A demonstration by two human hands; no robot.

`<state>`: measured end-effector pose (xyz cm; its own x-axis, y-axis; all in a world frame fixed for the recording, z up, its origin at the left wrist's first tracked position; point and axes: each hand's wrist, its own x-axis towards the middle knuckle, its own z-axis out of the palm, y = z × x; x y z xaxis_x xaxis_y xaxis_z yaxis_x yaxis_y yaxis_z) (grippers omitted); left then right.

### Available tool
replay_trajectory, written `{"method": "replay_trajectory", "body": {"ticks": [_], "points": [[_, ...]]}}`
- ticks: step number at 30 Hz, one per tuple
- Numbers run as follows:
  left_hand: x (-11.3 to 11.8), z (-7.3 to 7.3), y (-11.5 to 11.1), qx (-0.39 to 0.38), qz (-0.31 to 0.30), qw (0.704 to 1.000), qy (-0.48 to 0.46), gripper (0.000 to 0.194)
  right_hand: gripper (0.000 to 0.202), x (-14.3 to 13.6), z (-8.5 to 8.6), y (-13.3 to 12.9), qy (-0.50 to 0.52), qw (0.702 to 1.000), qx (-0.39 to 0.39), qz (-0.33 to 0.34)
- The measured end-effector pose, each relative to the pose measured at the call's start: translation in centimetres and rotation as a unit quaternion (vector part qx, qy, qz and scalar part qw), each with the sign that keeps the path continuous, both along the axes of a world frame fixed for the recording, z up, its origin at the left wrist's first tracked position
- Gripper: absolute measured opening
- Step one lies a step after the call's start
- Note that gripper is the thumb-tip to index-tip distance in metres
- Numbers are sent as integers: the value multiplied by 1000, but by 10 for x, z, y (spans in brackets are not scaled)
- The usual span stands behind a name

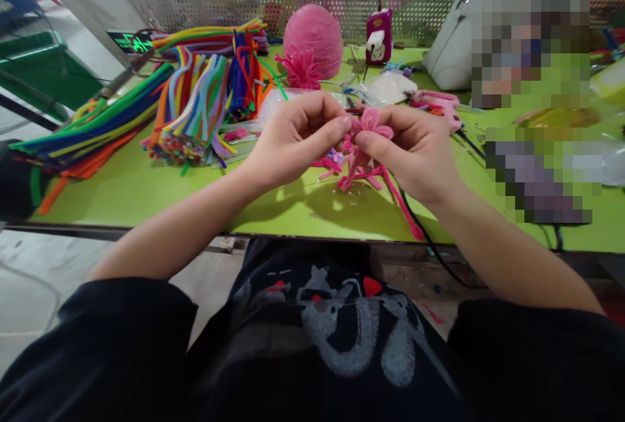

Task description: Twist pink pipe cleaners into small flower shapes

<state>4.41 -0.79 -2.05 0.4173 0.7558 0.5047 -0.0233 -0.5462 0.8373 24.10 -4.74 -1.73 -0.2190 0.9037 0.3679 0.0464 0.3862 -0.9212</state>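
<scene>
Between both hands, above the green table, is a pink pipe-cleaner flower (374, 122) with looped petals. My right hand (415, 148) pinches it between thumb and fingers from the right. My left hand (305, 139) is closed, its thumb and index fingertip pressed together at the flower's left side. Whether a separate strand sits in that left pinch is too small to tell. Below the hands lie more pink pipe-cleaner pieces (400, 204), partly hidden by the fingers.
Bundles of colourful pipe cleaners (190, 106) lie at the left. Behind the hands stand a pink wound ball (312, 38) and a purple socket block (379, 38). A pink glue gun (442, 104) with a black cable (424, 233) is at the right, near a white bin (446, 38).
</scene>
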Motion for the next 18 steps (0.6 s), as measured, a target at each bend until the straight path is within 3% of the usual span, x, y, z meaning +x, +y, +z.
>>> {"method": "replay_trajectory", "body": {"ticks": [12, 18], "points": [[-7, -1, 4, -43, -70, 996, 31, 44, 47, 0, 1, -5, -23, 1000, -3, -11], [-2, 4, 2, -74, -1, 997, -3, 32, 29, 9, -2, 8, 16, 999, 3, 51]]}}
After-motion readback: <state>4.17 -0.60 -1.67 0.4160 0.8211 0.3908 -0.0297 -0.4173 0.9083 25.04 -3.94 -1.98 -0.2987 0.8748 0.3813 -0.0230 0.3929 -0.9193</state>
